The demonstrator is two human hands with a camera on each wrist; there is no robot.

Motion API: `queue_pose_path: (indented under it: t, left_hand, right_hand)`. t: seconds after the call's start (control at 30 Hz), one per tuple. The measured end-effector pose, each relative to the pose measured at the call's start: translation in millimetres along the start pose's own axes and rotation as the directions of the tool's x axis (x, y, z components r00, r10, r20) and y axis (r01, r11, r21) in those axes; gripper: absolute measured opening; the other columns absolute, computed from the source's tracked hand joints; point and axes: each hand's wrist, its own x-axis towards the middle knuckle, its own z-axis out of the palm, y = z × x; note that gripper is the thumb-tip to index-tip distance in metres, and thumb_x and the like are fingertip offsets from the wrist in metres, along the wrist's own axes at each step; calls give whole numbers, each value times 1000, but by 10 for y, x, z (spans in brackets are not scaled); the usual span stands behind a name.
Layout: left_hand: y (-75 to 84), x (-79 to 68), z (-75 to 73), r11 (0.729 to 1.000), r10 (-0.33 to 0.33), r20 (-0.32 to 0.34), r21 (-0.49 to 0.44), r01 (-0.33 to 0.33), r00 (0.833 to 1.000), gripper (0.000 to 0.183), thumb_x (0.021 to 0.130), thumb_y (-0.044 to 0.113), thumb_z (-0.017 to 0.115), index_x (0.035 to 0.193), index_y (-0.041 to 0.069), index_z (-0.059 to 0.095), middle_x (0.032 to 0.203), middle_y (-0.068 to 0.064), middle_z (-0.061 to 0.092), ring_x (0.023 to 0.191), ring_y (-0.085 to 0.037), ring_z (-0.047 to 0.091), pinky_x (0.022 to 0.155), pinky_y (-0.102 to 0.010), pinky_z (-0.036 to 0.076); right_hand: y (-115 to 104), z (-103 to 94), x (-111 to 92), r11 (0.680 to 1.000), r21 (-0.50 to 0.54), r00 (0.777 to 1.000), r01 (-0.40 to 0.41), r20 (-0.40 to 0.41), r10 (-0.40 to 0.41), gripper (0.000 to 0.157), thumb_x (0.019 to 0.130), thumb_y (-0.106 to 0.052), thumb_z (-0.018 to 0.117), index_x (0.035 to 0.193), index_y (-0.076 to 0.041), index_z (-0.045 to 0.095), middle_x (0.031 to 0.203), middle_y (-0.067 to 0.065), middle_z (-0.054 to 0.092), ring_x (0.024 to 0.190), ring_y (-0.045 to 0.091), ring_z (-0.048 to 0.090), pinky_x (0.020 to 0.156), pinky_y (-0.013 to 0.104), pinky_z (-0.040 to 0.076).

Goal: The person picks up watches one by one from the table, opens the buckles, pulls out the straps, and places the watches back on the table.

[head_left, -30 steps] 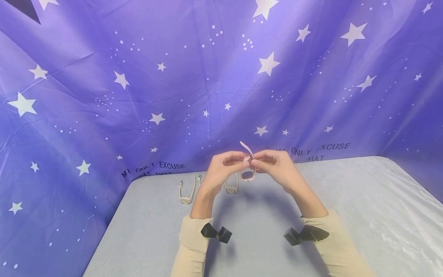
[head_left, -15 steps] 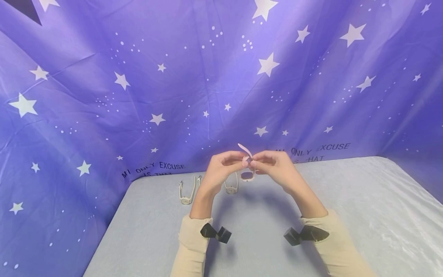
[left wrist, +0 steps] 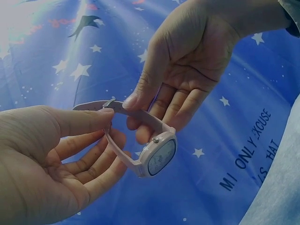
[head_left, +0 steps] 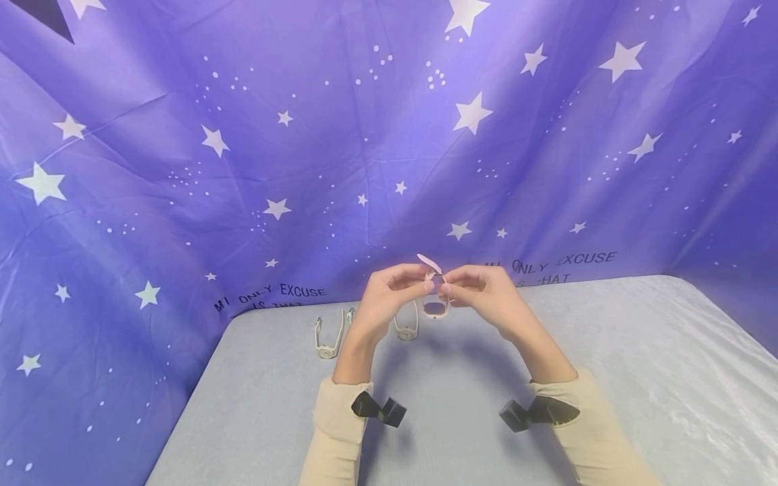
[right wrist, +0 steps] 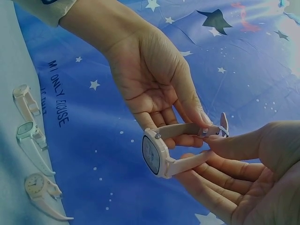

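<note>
A pale pink wristwatch (head_left: 435,309) with a rounded square face is held up between both hands above the table's far edge. Its case (left wrist: 160,154) hangs below the strap, which bends into a loop. My left hand (head_left: 389,297) pinches the strap near the metal buckle (left wrist: 109,103) with thumb and forefinger. On the other side, my right hand (head_left: 486,293) pinches the strap too, its thumb close to the left one. The strap's free end (head_left: 428,263) sticks up past the fingertips. The strap appears to pass through the buckle; fingers partly cover that spot.
On the grey cloth-covered table (head_left: 255,405) lie more light-coloured watches, one at the left (head_left: 327,351) and another (head_left: 406,332) behind my left wrist. The right wrist view shows a square-faced watch (right wrist: 27,131) between two others. A purple star-patterned curtain (head_left: 365,135) hangs behind.
The strap's free end has tipped lower and leans further left, and the watch turns slightly between the fingers. Both hands stay almost in place, gripping it throughout.
</note>
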Motion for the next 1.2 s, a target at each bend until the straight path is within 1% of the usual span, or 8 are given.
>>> queue_pose_path:
  t: [0.13, 0.33, 0.5, 0.6, 0.83, 1.0, 1.2]
  left_hand:
    - [-9, 6, 10, 1000, -6, 9, 4, 6, 1000, 31, 87, 5, 77, 117, -5, 71, 109, -14, 77, 94, -14, 73, 96, -34, 58]
    - [-7, -2, 22, 1000, -7, 18, -5, 7, 1000, 31, 87, 1, 76, 116, -6, 70, 110, -16, 76, 92, -12, 73, 96, -34, 58]
    - [-5, -5, 32, 1000, 0, 26, -1, 0, 1000, 31, 87, 1, 76, 117, -6, 70, 110, -15, 77, 93, -12, 73, 96, -35, 58]
    - [-6, 0, 37, 1000, 3, 30, 1, -3, 1000, 31, 88, 1, 75, 117, -6, 70, 112, -17, 76, 95, -13, 74, 97, -35, 58]
    - [-4, 1, 35, 1000, 6, 28, -3, -6, 1000, 31, 88, 0, 74, 118, -8, 69, 112, -19, 75, 94, -12, 73, 97, -35, 58]
    - [7, -2, 30, 1000, 6, 15, -1, -6, 1000, 30, 88, 1, 74, 117, -8, 69, 112, -19, 75, 94, -12, 73, 95, -35, 59]
    - [2, 5, 25, 1000, 10, 18, -4, -10, 1000, 30, 88, 1, 74, 117, -8, 69, 112, -18, 75, 94, -12, 73, 95, -35, 59]
  right_hand:
    - [3, -13, -8, 1000, -1, 1000, -1, 5, 1, 27, 94, -7, 70, 115, 10, 67, 105, 25, 75, 89, 15, 74, 85, 34, 63]
    - [5, -16, -10, 1000, -4, 1000, 0, 23, 0, 30, 95, -10, 70, 118, 7, 65, 102, 23, 76, 88, 14, 74, 84, 35, 63]
    - [-4, -11, -5, 1000, -7, 1000, 0, 7, 0, 29, 96, -16, 70, 117, 5, 67, 98, 20, 76, 84, 14, 73, 81, 35, 63]
    - [-8, -15, -7, 1000, -11, 1000, 4, -1, -4, 29, 97, -16, 70, 117, 5, 68, 96, 19, 77, 83, 14, 73, 80, 35, 63]
    - [-21, -12, -17, 1000, -4, 1000, 12, -6, -12, 27, 97, -14, 69, 116, 5, 68, 94, 19, 76, 81, 12, 72, 82, 42, 63]
    - [-22, -13, -25, 1000, 3, 1000, 22, -5, -22, 28, 97, -12, 69, 117, 7, 67, 94, 21, 76, 80, 11, 72, 83, 41, 63]
    - [-3, -15, -7, 1000, 0, 1000, 28, -5, -28, 27, 97, -12, 69, 119, 4, 68, 95, 20, 76, 80, 12, 72, 81, 39, 63]
